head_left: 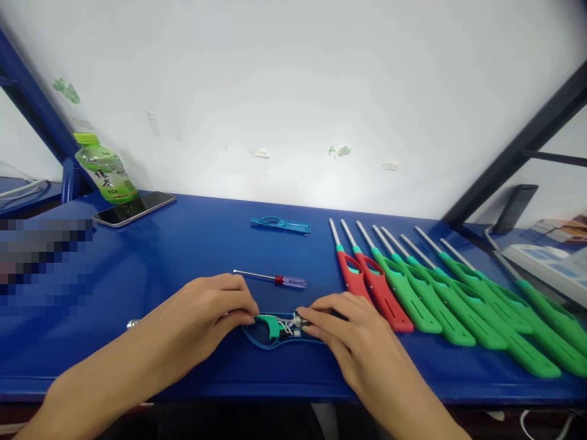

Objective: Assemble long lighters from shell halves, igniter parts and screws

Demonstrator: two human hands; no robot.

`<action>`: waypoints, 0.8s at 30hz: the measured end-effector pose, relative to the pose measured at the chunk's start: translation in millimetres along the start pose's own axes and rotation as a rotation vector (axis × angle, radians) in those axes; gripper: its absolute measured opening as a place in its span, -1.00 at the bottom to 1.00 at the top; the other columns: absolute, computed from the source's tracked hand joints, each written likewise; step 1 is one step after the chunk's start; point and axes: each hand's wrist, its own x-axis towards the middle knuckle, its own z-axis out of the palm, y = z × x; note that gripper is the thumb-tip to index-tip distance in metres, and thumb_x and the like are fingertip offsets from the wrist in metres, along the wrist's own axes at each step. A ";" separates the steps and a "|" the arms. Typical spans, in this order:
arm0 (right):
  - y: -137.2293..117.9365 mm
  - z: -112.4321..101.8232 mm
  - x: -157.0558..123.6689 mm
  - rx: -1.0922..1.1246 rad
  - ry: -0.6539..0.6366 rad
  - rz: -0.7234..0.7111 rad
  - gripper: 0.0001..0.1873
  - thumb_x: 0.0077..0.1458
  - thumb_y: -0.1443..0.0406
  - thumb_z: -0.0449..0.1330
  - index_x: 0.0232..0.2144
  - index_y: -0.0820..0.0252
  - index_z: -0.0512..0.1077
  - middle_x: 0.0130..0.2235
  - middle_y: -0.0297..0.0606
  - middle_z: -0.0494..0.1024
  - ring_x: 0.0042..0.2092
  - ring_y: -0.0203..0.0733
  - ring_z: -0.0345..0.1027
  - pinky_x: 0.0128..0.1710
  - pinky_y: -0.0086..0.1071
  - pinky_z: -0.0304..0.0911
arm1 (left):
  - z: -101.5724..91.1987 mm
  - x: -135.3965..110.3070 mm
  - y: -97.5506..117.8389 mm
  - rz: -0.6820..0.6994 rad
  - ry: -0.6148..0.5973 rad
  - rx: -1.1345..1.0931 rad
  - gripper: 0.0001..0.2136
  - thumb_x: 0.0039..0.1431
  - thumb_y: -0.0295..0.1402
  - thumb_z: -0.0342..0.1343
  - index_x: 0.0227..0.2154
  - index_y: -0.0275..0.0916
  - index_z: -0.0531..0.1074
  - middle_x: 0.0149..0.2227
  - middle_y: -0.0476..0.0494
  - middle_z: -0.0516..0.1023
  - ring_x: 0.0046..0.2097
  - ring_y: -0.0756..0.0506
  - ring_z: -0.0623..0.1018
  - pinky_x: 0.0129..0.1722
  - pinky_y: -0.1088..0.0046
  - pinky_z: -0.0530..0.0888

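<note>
An opened blue lighter body (279,333) lies on the blue table (192,244) near its front edge, showing a green trigger and small wires inside. My left hand (206,311) presses its fingertips together on the lighter's left part, next to the green trigger. My right hand (348,333) pinches the parts at the lighter's right side. The lighter's metal tip (132,324) pokes out left of my left wrist. Just behind my hands lies a small screwdriver (275,278) with a clear and red handle. A blue lighter shell half (280,225) rests farther back.
A row of several long lighters (440,293), two red and the others green, lies at the right. A green drink bottle (104,168) and a phone (134,208) sit at the back left by the white wall. A power strip (545,263) is at far right.
</note>
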 end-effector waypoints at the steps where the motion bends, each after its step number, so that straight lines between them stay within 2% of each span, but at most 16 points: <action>1: -0.1 -0.5 0.0 -0.007 -0.004 0.000 -0.71 0.44 0.37 0.18 0.06 0.03 0.64 -0.08 -0.20 0.68 -0.15 -0.04 0.54 -0.15 -0.17 0.50 | -0.9 1.2 0.0 -0.009 -0.012 -0.014 -0.73 0.45 -0.43 0.04 -0.30 -0.12 0.62 -0.28 -0.03 0.63 -0.33 -0.03 0.62 -0.30 0.53 0.48; 5: -0.2 0.0 -0.6 -0.011 -0.002 0.002 -0.68 0.44 0.39 0.16 0.07 0.04 0.65 -0.10 -0.18 0.68 -0.17 -0.04 0.54 -0.17 -0.17 0.52 | -9.8 1.6 -0.5 -0.062 -0.107 -0.061 -0.77 0.48 -0.35 0.09 -0.25 -0.10 0.64 -0.25 -0.04 0.63 -0.30 -0.03 0.63 -0.27 0.52 0.49; 11: 1.2 2.6 -3.3 -0.020 0.011 0.003 -0.67 0.46 0.37 0.12 0.05 0.07 0.66 -0.10 -0.16 0.67 -0.18 -0.01 0.53 -0.19 -0.15 0.54 | -27.4 -8.8 -10.1 -0.112 -0.172 -0.031 -0.87 0.43 -0.30 0.23 -0.06 0.02 0.65 -0.14 0.02 0.68 -0.19 -0.05 0.67 -0.17 0.53 0.52; 17: 3.3 4.2 -4.7 -0.010 -0.004 0.017 -0.67 0.46 0.37 0.12 0.08 0.09 0.64 -0.09 -0.16 0.66 -0.16 0.00 0.52 -0.16 -0.10 0.53 | -32.7 -11.4 -9.7 -0.183 -0.230 -0.061 -0.88 0.44 -0.34 0.20 -0.20 0.00 0.63 -0.20 0.07 0.68 -0.20 -0.05 0.66 -0.19 0.52 0.49; 24: 2.2 3.1 -3.9 0.023 -0.013 0.025 -0.66 0.47 0.39 0.10 0.08 0.10 0.64 -0.12 -0.18 0.65 -0.17 -0.03 0.49 -0.18 -0.15 0.51 | -30.6 -9.5 -2.3 -0.151 -0.212 -0.058 -0.80 0.44 -0.44 0.16 -0.29 -0.06 0.61 -0.24 0.07 0.64 -0.27 0.00 0.62 -0.25 0.52 0.42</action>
